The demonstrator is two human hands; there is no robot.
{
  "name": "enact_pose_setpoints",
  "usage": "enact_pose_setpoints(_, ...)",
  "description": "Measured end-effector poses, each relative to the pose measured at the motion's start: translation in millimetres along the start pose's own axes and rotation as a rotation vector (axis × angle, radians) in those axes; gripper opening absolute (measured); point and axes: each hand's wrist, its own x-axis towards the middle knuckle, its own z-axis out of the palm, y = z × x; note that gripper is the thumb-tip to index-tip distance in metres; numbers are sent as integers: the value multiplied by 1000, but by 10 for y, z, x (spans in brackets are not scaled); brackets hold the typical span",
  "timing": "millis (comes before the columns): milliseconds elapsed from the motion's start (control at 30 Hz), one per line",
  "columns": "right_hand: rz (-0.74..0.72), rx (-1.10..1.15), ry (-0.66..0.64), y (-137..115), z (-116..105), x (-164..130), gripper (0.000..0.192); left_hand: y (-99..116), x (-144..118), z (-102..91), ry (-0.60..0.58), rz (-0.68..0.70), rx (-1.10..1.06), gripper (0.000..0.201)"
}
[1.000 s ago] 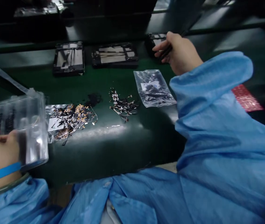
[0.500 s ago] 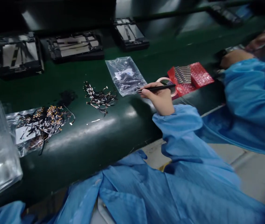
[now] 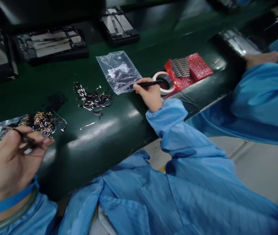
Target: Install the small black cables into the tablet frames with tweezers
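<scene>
Right hand [image 3: 151,94] pinching tweezers [image 3: 145,84] | long axis level, tips toward bag [image 3: 118,71]

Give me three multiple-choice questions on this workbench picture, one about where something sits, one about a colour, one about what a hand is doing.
1. Where does the white tape roll lie?
A. beside the red bubble-wrap sheet
B. on the floor
C. inside a black tray

2. What colour is the wristband on the left hand?
A. red
B. blue
C. yellow

3. What is the right hand doing?
A. lying flat, holding nothing
B. tearing tape
C. gripping black tweezers

Answers: 1 A, the roll touches the red sheet's edge; 2 B, a blue band circles the wrist; 3 C, the hand is closed on the tweezers.
</scene>
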Motion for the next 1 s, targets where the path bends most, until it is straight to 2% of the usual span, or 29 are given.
enact_pose_setpoints(100,-34,17,1,40,24,31,37,111,-9,150,48,-200,-467,15)
enact_pose_setpoints(167,-67,45,2,70,47,51,36,135,-4,201,50,-267,-557,5)
enact_pose_setpoints(300,-92,49,34,109,89,77,32,160,15,296,64,-379,-570,11)
enact_pose_setpoints(367,-57,14,53,108,99,77,30,195,20,339,77,-421,-581,8)
enact_pose_setpoints(467,-2,29,72,87,100,61,32,261,22,376,114,-491,-601,21)
enact_pose_setpoints(633,-96,49,44,75,99,45,36,369,8,401,232,-621,-630,34)
enact_pose_setpoints(767,-80,1,64,104,85,48,41,440,15,431,350,-747,-617,33)
enact_pose_setpoints(833,-81,-18,53,106,80,45,41,449,32,438,337,-772,-632,33)
enact_pose_setpoints(1000,-116,-40,-3,84,90,40,39,401,33,431,188,-717,-723,35)
